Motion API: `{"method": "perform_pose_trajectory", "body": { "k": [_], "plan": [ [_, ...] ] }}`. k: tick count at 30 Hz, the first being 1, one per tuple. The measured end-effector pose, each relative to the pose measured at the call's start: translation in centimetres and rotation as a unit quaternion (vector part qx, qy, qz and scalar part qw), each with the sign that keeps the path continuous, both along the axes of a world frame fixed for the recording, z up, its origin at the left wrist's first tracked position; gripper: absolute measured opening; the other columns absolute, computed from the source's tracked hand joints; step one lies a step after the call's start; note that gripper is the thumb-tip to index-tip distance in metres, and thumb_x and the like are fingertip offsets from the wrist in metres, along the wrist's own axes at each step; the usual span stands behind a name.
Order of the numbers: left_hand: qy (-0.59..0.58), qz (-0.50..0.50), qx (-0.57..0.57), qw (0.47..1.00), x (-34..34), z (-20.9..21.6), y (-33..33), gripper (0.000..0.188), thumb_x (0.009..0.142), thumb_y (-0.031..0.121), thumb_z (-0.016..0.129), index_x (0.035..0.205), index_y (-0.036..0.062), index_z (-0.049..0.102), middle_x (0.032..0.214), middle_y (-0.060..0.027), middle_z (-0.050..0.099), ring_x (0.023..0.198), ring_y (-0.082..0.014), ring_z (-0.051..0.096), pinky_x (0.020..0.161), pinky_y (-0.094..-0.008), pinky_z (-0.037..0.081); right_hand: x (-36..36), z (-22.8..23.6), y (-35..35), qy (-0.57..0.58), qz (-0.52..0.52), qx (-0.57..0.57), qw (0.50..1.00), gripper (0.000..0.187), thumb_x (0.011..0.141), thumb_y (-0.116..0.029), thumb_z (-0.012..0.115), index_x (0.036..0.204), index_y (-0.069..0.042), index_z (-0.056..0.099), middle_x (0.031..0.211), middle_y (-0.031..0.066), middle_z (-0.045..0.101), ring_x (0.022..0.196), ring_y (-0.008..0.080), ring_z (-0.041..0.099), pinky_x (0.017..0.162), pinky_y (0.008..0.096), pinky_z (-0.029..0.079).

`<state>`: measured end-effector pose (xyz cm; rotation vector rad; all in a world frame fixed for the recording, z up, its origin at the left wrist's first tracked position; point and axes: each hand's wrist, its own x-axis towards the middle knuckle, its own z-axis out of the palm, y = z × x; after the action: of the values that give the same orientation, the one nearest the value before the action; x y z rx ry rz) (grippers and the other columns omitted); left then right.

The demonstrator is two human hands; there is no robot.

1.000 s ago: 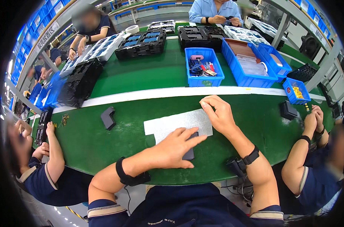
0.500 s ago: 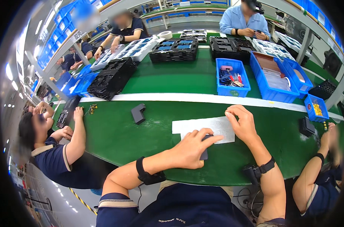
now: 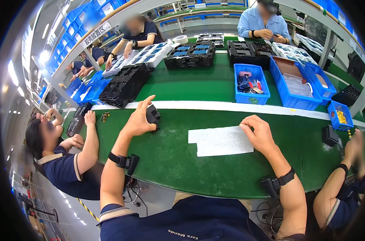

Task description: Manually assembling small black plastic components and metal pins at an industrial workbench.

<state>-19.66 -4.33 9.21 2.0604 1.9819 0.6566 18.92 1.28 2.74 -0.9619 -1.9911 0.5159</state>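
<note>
A silvery white sheet (image 3: 220, 141) with a stepped left edge lies on the green bench in front of me. At its upper right corner my right hand (image 3: 259, 131) is closed, thumb and index finger pinching the sheet's edge. My left hand (image 3: 137, 119) reaches out to the left, fingers spread and thumb apart. It is beside a small black block-like stack (image 3: 153, 115), partly covered by the hand. The thumb is at the stack's near side. Whether the fingertips touch it I cannot tell.
Beyond the white strip stand a blue bin (image 3: 251, 97) of tools and a longer blue bin (image 3: 297, 97). Stacked black trays (image 3: 126, 86) are at the far left. A black block (image 3: 330, 135) sits at right near a co-worker's hand (image 3: 353, 146); another co-worker's arm (image 3: 92, 134) rests at left.
My left hand has moved from over the sheet, where it held a dark flat piece, left to the black stack, and its fingers have spread. My right hand has stayed at the sheet's corner.
</note>
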Motion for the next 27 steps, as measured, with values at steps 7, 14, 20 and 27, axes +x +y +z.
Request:
{"method": "perform_pose_trajectory", "body": {
  "k": [7, 14, 20, 27],
  "plan": [
    [-0.005, -0.063, -0.040, 0.997, -2.2, -1.4, 1.1, 0.096, 0.061, 0.016, 0.075, 0.143, 0.0115, 0.024, 0.138, -0.0208, 0.036, 0.128, -0.0367, 0.036, 0.106, -0.0382, 0.032, 0.1, -0.1, 0.1, -0.027, -0.002, -0.025, 0.999, 0.015, 0.081, -0.014, 0.062, 0.083, 0.000, 0.065, 0.085, 0.0117, 0.062, 0.073, 0.0268, 0.061, 0.067, 0.0350, 0.048],
    [-0.036, -0.160, 0.066, 0.984, 8.9, 3.8, -1.0, 0.074, 0.071, 0.013, 0.070, 0.137, 0.0072, 0.038, 0.141, -0.0184, 0.035, 0.131, -0.0317, 0.035, 0.107, -0.0393, 0.031, 0.4, -1.2, 0.9, -0.060, -0.004, 0.022, 0.998, 0.015, 0.080, -0.018, 0.064, 0.084, -0.004, 0.067, 0.085, 0.0109, 0.064, 0.075, 0.0283, 0.062, 0.068, 0.0361, 0.050],
    [-0.271, -0.459, -0.080, 0.842, 19.8, 7.6, -5.1, 0.056, 0.079, 0.007, 0.062, 0.132, 0.0046, 0.045, 0.136, -0.0151, 0.044, 0.126, -0.0266, 0.041, 0.101, -0.0368, 0.035, 0.7, -1.3, 1.3, -0.064, -0.022, 0.006, 0.998, 0.015, 0.081, -0.016, 0.064, 0.086, -0.002, 0.066, 0.082, 0.0109, 0.062, 0.070, 0.0247, 0.061, 0.063, 0.0340, 0.048],
    [-0.352, -0.671, 0.034, 0.652, 27.3, 8.5, -8.8, 0.052, 0.084, 0.015, 0.064, 0.132, 0.0115, 0.044, 0.127, -0.0128, 0.047, 0.116, -0.0296, 0.044, 0.097, -0.0384, 0.039, 0.9, -1.2, 1.7, -0.049, -0.049, -0.038, 0.997, 0.017, 0.080, -0.019, 0.063, 0.081, -0.002, 0.065, 0.083, 0.0127, 0.062, 0.074, 0.0295, 0.060, 0.068, 0.0387, 0.048]
  ]
}}
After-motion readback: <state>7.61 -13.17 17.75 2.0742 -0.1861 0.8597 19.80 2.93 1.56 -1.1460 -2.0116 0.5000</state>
